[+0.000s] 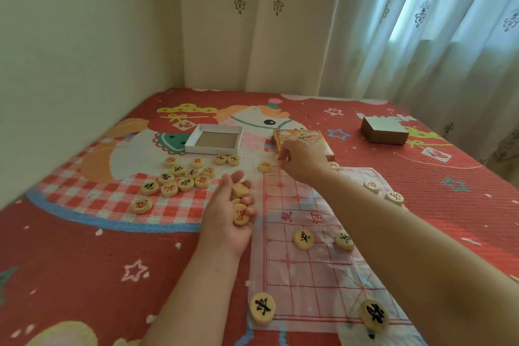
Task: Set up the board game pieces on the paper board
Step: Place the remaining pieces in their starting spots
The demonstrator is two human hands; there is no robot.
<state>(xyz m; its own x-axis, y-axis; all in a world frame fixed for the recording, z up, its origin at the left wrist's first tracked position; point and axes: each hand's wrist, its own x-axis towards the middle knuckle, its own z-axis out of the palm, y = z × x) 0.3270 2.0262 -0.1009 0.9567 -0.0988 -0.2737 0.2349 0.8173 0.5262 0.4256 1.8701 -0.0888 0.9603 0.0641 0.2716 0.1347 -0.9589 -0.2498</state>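
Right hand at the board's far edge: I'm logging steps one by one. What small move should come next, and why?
Probably the right hand should lower onto the paper board's far row, beside the corner piece, and let go. Its fingers are bunched just there, though anything between them is hidden. The left hand cups more pieces, so further placing seems due.

Pale wooden pieces [186,184] bear red or black characters; the translucent board [311,275] has red gridlines.
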